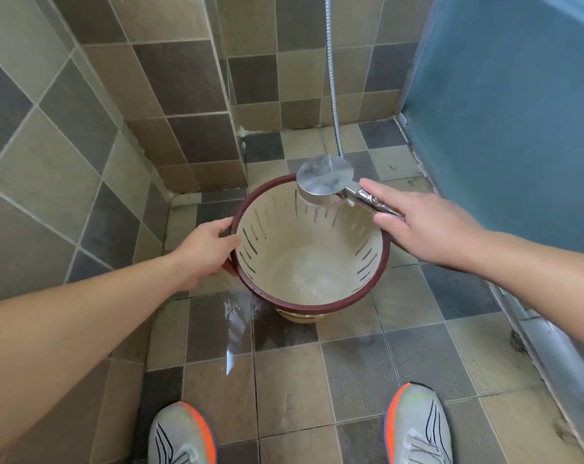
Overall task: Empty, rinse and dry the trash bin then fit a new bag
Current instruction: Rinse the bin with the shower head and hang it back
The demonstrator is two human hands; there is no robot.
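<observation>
Chrome shower head (324, 180) hides the far rim of the trash bin (312, 262).

One bin (312, 249), one shower head (324, 179), two hands (207, 251) (428, 226), two shoes (182, 433) (418, 425).

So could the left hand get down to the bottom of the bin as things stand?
Probably yes. The left hand grips the bin's red rim, the mouth is wide open, and only the shower head overhangs the far edge. It would have to let go first.
</observation>
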